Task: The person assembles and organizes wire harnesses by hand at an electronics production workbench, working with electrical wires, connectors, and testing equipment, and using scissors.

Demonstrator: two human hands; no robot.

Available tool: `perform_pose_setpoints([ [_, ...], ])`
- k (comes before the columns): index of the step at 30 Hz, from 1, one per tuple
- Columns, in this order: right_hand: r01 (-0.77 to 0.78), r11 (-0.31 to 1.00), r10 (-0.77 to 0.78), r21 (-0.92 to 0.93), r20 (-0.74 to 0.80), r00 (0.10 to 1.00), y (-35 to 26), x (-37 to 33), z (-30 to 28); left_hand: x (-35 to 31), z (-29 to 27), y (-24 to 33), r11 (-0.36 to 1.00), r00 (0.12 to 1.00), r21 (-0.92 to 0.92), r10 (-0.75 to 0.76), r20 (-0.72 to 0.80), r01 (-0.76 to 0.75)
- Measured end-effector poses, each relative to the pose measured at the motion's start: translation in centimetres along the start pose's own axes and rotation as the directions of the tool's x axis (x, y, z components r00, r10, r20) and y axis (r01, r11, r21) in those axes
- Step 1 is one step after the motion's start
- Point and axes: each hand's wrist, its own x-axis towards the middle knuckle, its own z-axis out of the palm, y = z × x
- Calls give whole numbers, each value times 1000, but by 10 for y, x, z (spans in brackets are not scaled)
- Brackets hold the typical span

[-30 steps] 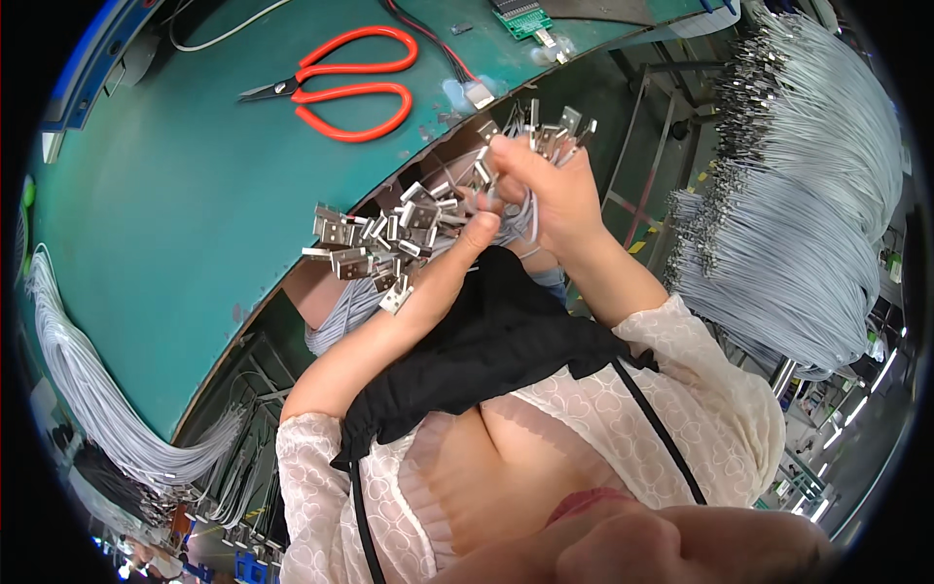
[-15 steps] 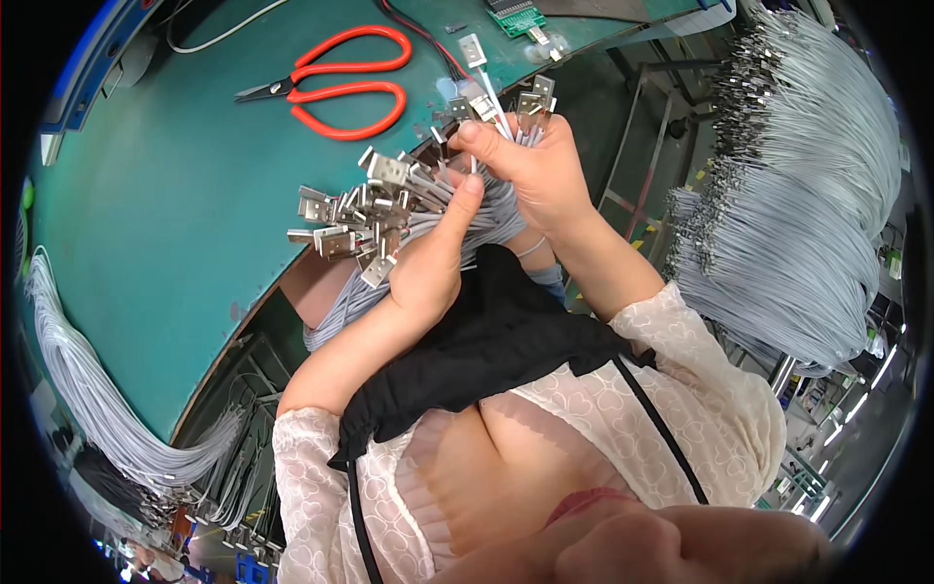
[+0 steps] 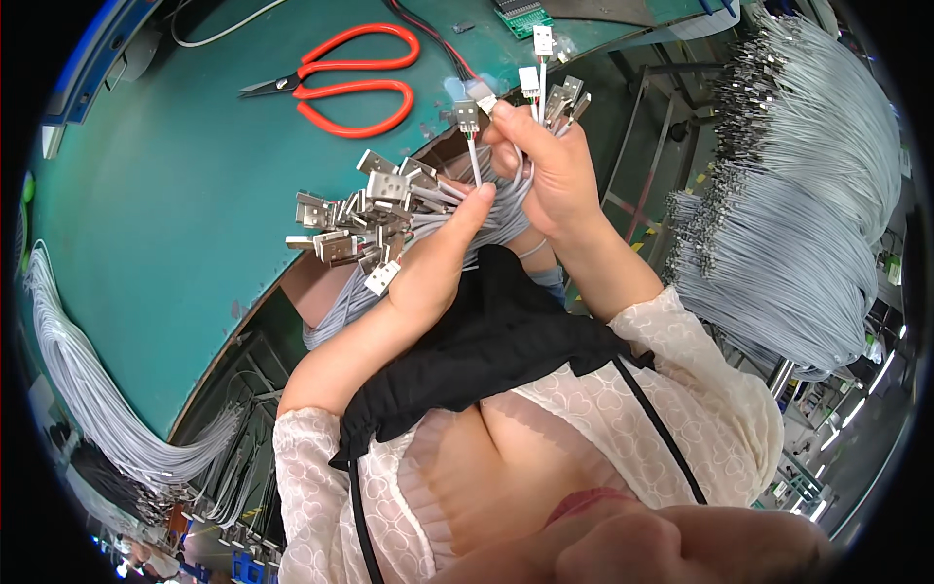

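Observation:
My left hand (image 3: 440,255) is closed round a thick bundle of grey USB cables (image 3: 389,187), whose bare metal plugs fan out to the left. One cable with a metal plug (image 3: 467,117) stands up at my left thumb, coloured wires showing below the plug. My right hand (image 3: 556,175) is closed on several USB cables of the same kind, their plugs (image 3: 543,41) pointing up and away. Between its thumb and finger is another cable end (image 3: 482,95). Grey cable lengths hang between the two hands over my lap.
Red-handled scissors (image 3: 355,95) lie on the green table (image 3: 185,214). A green circuit board (image 3: 523,18) and red-black wires (image 3: 428,34) are at its far edge. Large grey cable bundles hang at the right (image 3: 778,214) and droop over the table's left edge (image 3: 107,399).
My right hand has moved slightly right and away from the left one, its cable plugs moving with it. A single plug now stands clear at my left thumb.

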Motion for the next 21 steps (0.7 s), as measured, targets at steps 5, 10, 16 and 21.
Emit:
perform_pose_setpoints([
  [5, 107, 990, -96, -90, 119, 988, 5, -1, 3, -2, 6, 4, 999, 998, -41, 26, 61, -23],
  [10, 6, 987, 2, -162, 48, 999, 0, -10, 3, 0, 0, -2, 999, 999, 38, -9, 31, 8],
  [16, -8, 997, 13, -80, 72, 997, 0, 2, -9, 7, -7, -4, 979, 989, 177, 82, 119, -103],
  [21, 22, 999, -20, -28, 52, 998, 2, 1, -9, 8, 1, -10, 983, 985, 68, 170, 7, -170],
])
